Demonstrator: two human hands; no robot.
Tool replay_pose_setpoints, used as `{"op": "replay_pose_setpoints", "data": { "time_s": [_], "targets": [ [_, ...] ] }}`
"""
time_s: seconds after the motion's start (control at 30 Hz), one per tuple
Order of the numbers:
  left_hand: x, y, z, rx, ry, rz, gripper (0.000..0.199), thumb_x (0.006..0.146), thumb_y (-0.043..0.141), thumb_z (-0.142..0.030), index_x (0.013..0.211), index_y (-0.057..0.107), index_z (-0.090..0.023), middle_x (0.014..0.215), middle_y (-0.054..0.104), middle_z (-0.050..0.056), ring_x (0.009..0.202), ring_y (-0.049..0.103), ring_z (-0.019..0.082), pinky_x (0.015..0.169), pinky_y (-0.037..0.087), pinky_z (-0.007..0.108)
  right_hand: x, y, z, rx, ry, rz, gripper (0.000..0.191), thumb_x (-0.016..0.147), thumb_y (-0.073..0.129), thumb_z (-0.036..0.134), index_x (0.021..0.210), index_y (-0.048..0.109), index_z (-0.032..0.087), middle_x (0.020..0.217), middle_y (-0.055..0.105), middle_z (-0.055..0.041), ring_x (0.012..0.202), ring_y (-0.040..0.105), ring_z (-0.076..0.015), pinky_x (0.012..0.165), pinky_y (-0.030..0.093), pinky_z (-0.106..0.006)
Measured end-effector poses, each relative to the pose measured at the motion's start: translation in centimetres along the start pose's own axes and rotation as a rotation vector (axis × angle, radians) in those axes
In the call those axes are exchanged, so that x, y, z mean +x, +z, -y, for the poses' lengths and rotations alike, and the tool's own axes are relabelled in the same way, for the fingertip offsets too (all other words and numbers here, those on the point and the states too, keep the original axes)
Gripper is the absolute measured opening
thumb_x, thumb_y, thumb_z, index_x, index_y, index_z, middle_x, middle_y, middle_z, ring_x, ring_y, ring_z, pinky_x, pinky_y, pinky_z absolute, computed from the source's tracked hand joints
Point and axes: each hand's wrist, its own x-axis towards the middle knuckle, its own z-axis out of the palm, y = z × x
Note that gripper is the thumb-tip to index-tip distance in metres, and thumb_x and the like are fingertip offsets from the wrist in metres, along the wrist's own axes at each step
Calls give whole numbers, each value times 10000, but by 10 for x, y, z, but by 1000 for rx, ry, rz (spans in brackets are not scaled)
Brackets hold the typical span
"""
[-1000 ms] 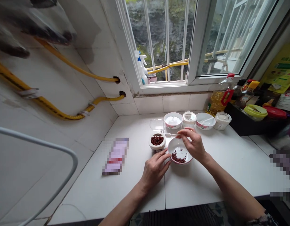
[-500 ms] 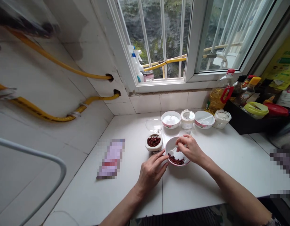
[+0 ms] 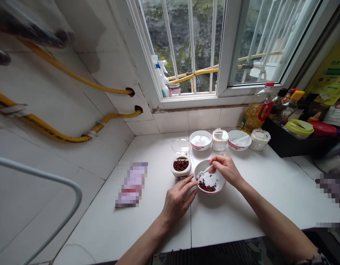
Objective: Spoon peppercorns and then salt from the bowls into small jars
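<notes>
Left hand (image 3: 179, 198): you are steadying the near-left rim of the pink-rimmed bowl (image 3: 220, 183), fingers slightly spread and touching it. Right hand (image 3: 226, 170): you are pinching a small white spoon (image 3: 204, 172) between thumb and fingers, its scoop hanging over the bowl's left side. Dark red peppercorns (image 3: 207, 186): lying in the bowl's near part. Open jar (image 3: 181, 173), filled with similar grains: standing just left of the bowl. Bowl of white granules (image 3: 201, 147): sitting behind, beside a lidded container (image 3: 220, 140).
</notes>
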Motion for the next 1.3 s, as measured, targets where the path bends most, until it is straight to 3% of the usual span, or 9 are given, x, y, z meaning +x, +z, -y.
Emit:
{"op": "replay_pose_setpoints", "data": {
  "time_s": [0.4, 0.9, 1.13, 1.3],
  "targets": [
    [0, 0, -1, 3, 9, -4, 203, 948, 571, -179, 1141, 633, -200, 1216, 690, 117, 1091, 691, 214, 871, 613, 315, 1, -2, 3, 86, 18, 14, 116, 709, 588, 284, 723, 637, 180, 533, 695, -8, 524, 642, -161, 603, 526, -292],
    [1, 1, -1, 8, -6, -9, 216, 943, 571, -185, 1144, 644, -216, 1214, 694, 114, 1076, 700, 221, 872, 615, 331, 3, -11, 11, 135, -47, -60, 354, 728, 741, 518, 798, 651, 183, 639, 745, -45, 599, 686, -187, 698, 556, -354],
    [2, 2, -2, 9, 3, -24, 198, 939, 571, -179, 1121, 644, -202, 1184, 706, 119, 1077, 699, 221, 863, 614, 324, 2, 7, 15, 142, -133, -52, 340, 808, 671, 508, 902, 635, 183, 756, 780, -68, 703, 727, -206, 767, 574, -387],
    [2, 2, -2, 13, 1, -18, 220, 933, 563, -170, 1132, 647, -210, 1193, 702, 119, 1066, 703, 221, 855, 614, 328, -1, 26, 16, 61, -294, -45, 262, 898, 601, 452, 962, 613, 198, 799, 774, -62, 783, 746, -213, 766, 583, -365]
  ]
}}
